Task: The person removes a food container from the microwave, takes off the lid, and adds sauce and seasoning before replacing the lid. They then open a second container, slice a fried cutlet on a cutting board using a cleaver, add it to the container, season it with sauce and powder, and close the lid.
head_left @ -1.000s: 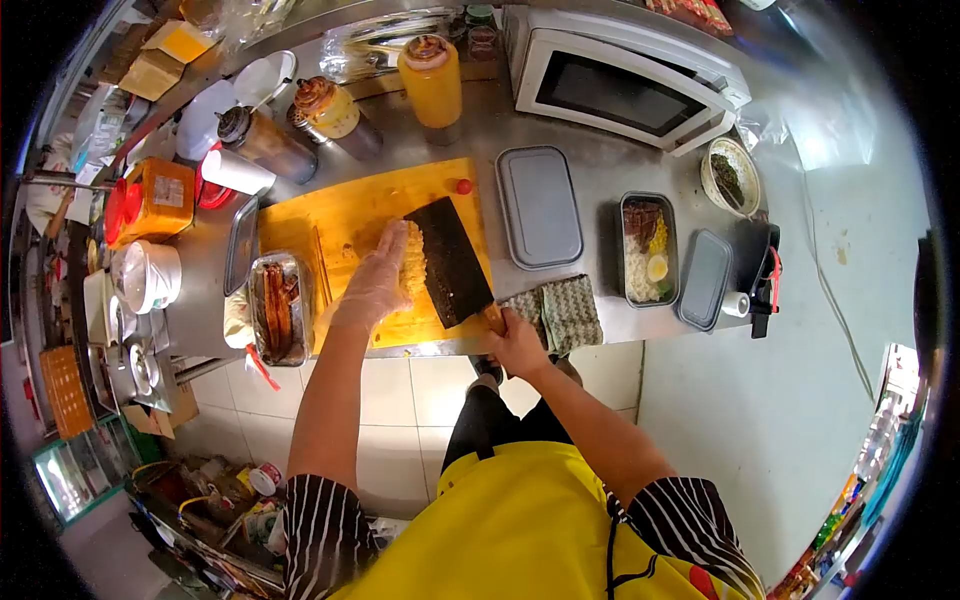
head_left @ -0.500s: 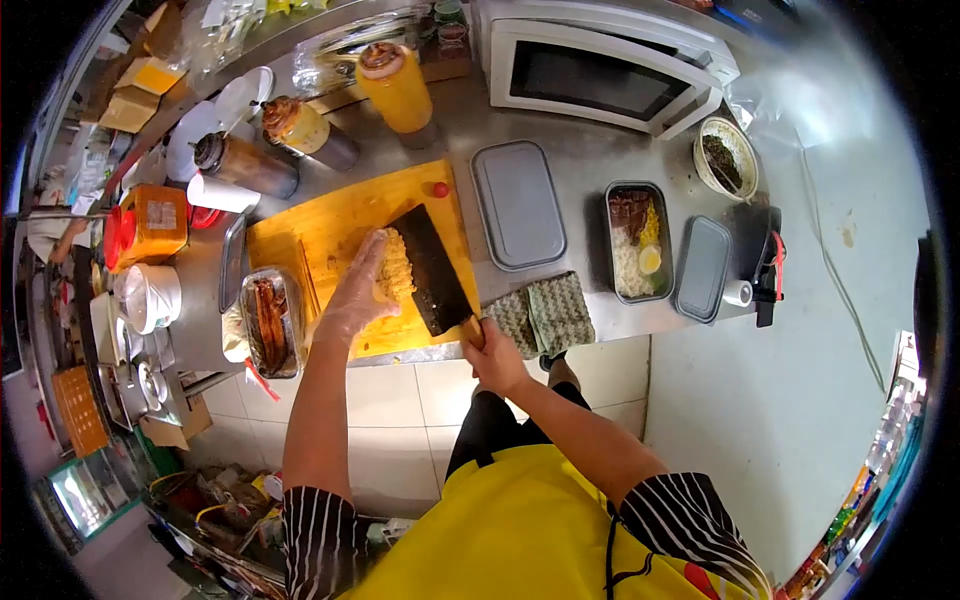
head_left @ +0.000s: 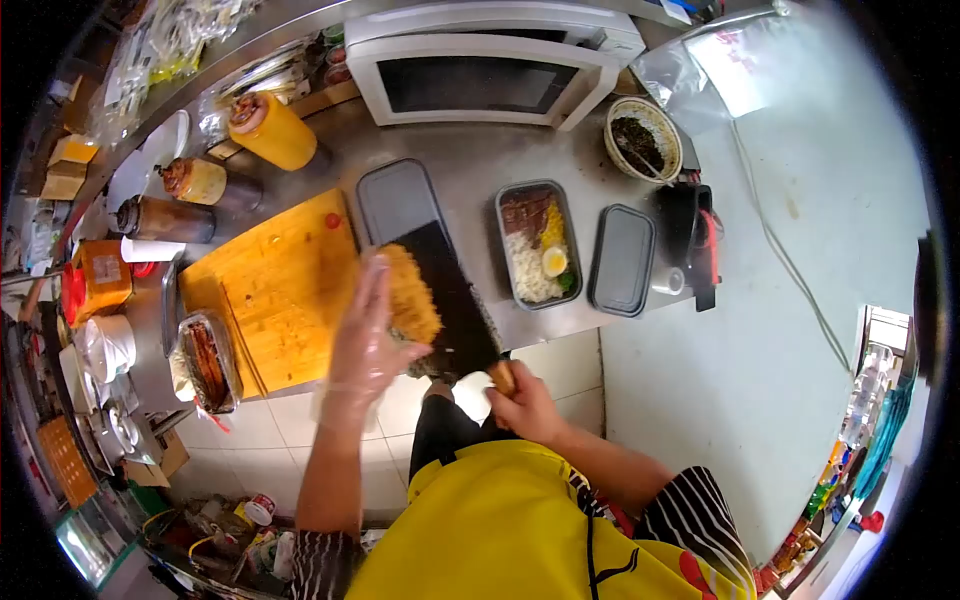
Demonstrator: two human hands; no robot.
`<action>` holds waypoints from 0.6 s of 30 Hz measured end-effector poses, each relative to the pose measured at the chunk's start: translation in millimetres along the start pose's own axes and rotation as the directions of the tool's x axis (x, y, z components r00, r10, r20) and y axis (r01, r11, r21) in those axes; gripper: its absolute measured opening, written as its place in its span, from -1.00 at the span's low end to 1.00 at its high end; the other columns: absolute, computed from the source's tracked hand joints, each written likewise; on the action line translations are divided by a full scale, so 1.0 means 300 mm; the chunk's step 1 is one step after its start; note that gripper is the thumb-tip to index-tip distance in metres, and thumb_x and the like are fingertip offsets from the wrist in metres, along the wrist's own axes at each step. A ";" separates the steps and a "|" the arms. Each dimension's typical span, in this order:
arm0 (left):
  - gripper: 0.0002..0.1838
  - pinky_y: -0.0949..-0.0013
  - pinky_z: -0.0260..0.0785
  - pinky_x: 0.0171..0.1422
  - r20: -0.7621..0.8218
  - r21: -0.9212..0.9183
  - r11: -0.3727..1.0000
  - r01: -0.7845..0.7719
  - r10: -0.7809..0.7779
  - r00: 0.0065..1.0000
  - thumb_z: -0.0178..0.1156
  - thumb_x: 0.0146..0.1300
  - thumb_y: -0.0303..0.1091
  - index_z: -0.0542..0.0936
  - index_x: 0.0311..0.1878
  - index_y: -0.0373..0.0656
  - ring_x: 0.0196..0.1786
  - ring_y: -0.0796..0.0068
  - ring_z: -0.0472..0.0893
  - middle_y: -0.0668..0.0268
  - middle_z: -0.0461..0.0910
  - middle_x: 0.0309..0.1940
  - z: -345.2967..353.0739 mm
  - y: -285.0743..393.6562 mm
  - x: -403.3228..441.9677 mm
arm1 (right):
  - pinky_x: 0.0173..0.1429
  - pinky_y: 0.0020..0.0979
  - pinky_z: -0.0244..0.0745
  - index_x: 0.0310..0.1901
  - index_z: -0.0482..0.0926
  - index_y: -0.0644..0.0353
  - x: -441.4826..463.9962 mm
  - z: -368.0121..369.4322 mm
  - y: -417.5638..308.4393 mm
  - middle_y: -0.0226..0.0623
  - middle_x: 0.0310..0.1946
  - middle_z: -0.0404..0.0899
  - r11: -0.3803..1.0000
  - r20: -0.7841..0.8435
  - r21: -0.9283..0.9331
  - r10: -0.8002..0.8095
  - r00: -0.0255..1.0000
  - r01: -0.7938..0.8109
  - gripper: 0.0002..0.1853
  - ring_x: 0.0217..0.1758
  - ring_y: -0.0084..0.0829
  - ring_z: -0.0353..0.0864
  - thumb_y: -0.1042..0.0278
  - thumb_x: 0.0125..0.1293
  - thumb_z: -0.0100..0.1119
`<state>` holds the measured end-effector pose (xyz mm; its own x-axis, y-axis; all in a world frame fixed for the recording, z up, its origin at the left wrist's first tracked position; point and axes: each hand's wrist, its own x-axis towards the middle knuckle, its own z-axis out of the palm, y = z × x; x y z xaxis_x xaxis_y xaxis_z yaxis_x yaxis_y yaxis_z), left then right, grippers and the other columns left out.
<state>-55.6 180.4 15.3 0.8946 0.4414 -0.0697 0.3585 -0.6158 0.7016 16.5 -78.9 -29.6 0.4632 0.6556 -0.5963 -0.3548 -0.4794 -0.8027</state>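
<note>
My right hand (head_left: 525, 402) is closed round the wooden handle of a dark cleaver (head_left: 448, 290). The cleaver is held flat above the counter's front edge, its far corner overlapping a grey lid (head_left: 398, 190). On the blade lies a golden breaded cutlet (head_left: 408, 295). In a clear plastic glove, my left hand (head_left: 368, 340) holds the cutlet's left edge, fingers along its side and thumb at the near end. A yellow cutting board (head_left: 285, 290) with crumbs and a small red piece lies left of it. To the right stands a meal box (head_left: 538, 243) with rice, meat, corn and half an egg.
A microwave (head_left: 480, 80) and a bowl of dark food (head_left: 640, 140) stand at the back. Several sauce bottles (head_left: 275, 130) are back left. A tray of brown strips (head_left: 207, 360) sits near the board. Another grey lid (head_left: 622, 260) lies right of the meal box.
The cleaver and cutlet have come off the cutting board and moved right, with both hands. The camera view has shifted right, so the counter items appear further left.
</note>
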 end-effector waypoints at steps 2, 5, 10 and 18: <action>0.26 0.17 0.26 0.52 0.033 -0.022 0.997 -0.073 0.074 0.997 0.67 -0.28 -0.37 0.13 0.55 -0.19 0.48 -0.05 0.31 0.07 0.13 0.55 0.112 0.084 0.076 | -0.49 -0.44 0.43 -0.03 0.40 0.23 -0.060 -0.132 0.020 -0.35 -0.50 0.52 0.995 -0.071 0.071 0.080 0.994 -0.075 -0.75 -0.57 -0.55 0.53 0.33 0.42 0.22; 0.31 0.10 0.12 0.61 0.274 0.042 0.999 0.033 -0.044 0.961 0.66 -0.20 -0.12 0.06 0.60 -0.12 0.54 0.03 0.23 0.10 0.08 0.58 0.246 0.222 0.190 | -0.53 -0.44 0.41 0.00 0.35 0.23 -0.128 -0.288 -0.038 -0.39 -0.53 0.47 0.982 -0.141 0.095 0.178 0.974 -0.166 -0.78 -0.63 -0.55 0.46 0.39 0.46 0.16; 0.37 0.06 -0.04 0.66 0.401 0.211 0.977 0.012 -0.098 0.911 0.64 -0.20 0.03 -0.01 0.63 -0.05 0.55 -0.07 0.16 0.22 0.05 0.61 0.430 0.258 0.300 | -0.66 -0.46 0.30 -0.15 0.31 0.18 -0.110 -0.413 0.018 -0.41 -0.64 0.42 0.984 -0.214 0.107 0.164 0.963 -0.144 -0.83 -0.73 -0.55 0.41 0.43 0.46 0.13; 0.25 -0.01 -0.02 0.62 0.425 0.352 0.934 -0.056 -0.106 0.899 0.56 -0.12 0.12 0.04 0.63 0.21 0.48 -0.17 0.21 0.22 0.11 0.58 0.442 0.275 0.342 | -0.57 -0.41 0.40 -0.06 0.35 0.26 -0.088 -0.453 0.014 -0.34 -0.55 0.45 0.977 -0.153 0.108 0.198 0.968 -0.182 -0.79 -0.65 -0.52 0.47 0.36 0.46 0.15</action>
<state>101.1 88.5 -28.0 0.8796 0.1849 -0.4383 0.3788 -0.8296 0.4102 113.2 -177.4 -18.6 0.5025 0.4511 -0.7376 -0.5190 -0.5249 -0.6746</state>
